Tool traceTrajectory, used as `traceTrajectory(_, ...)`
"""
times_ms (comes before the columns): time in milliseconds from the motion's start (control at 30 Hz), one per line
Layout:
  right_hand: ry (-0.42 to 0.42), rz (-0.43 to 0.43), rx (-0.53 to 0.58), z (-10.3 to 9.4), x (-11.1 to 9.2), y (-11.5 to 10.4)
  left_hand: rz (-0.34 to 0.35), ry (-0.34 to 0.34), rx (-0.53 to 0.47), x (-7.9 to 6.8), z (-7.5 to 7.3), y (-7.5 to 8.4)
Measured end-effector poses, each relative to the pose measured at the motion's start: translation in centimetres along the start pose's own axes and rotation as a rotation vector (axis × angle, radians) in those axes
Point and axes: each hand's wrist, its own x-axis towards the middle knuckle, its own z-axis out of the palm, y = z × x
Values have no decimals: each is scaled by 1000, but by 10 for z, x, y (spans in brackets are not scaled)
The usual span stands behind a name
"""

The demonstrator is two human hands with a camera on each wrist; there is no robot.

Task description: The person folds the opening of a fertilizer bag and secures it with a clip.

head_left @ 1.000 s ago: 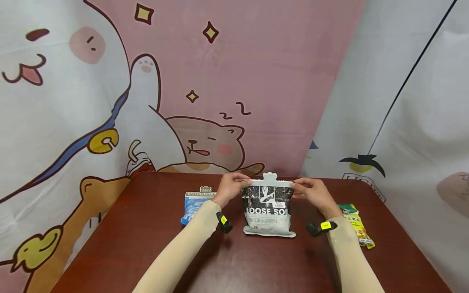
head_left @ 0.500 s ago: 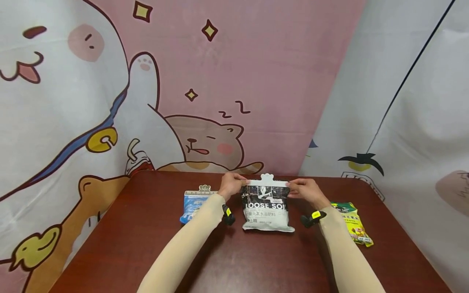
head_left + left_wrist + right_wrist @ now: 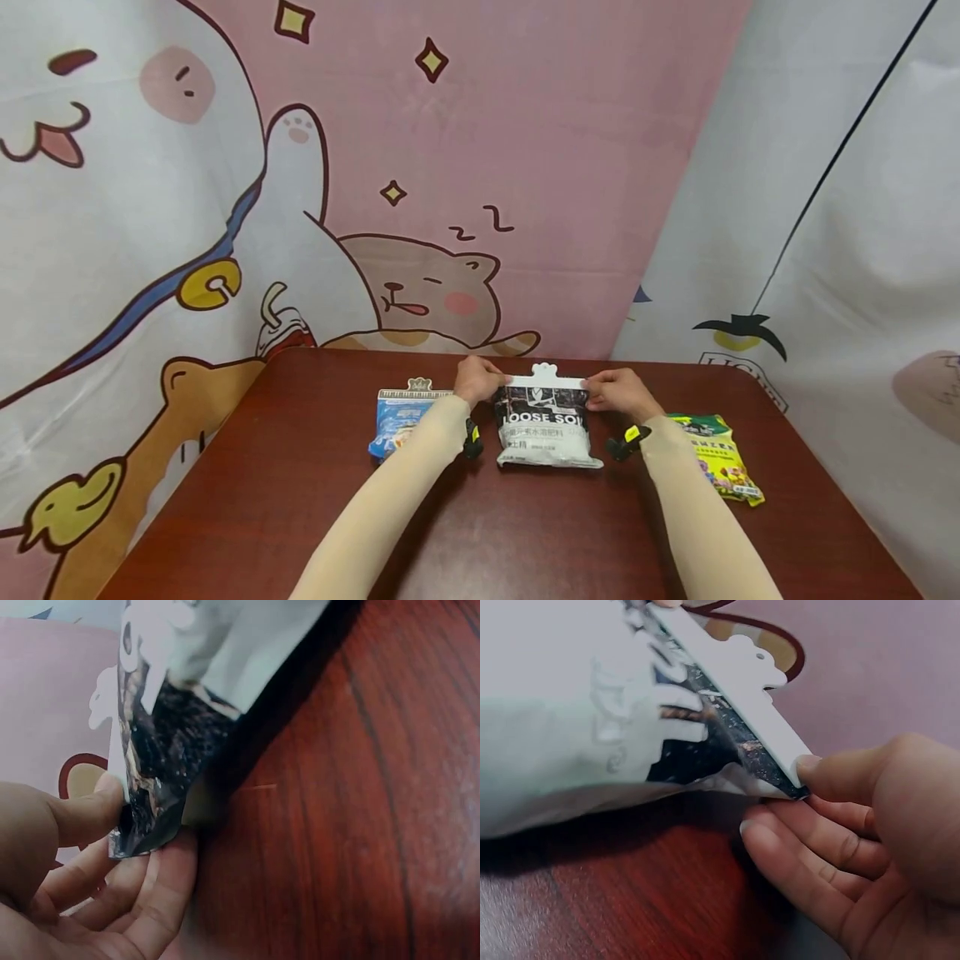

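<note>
A black-and-white bag labelled LOOSE SOIL (image 3: 546, 429) is at the middle of the table, its top edge closed by a white bag clip (image 3: 544, 379) with a scalloped tab. My left hand (image 3: 480, 380) pinches the bag's top left corner at the clip's end. In the left wrist view the thumb lies in front of the corner, with the fingers behind it. My right hand (image 3: 621, 393) pinches the opposite top corner. The right wrist view has the right thumb (image 3: 840, 774) on the end of the clip and the fingers below it.
Left of the bag lies a blue packet (image 3: 397, 421) with a ruler-marked clip (image 3: 418, 388), partly covered by the left forearm. A yellow and green packet (image 3: 722, 462) lies to the right, beside the right sleeve. A printed cloth (image 3: 570, 167) hangs behind the brown table (image 3: 510, 533).
The bag's top has sunk lower and leans back, and its bottom edge appears slightly farther from me. Both hands moved with it and still pinch the corners. The right forearm shifted left.
</note>
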Motion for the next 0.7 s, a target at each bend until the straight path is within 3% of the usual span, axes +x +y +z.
traceTrajectory(300, 75, 10, -113, 6, 1, -2, -49, 33, 125, -2, 3, 8)
traceTrajectory(433, 114, 20, -193, 6, -1, -6, -21, 19, 166, -7, 1, 12)
traceTrajectory(700, 41, -22, -340, -2, -14, -8, 7, 25, 177, -13, -5, 8)
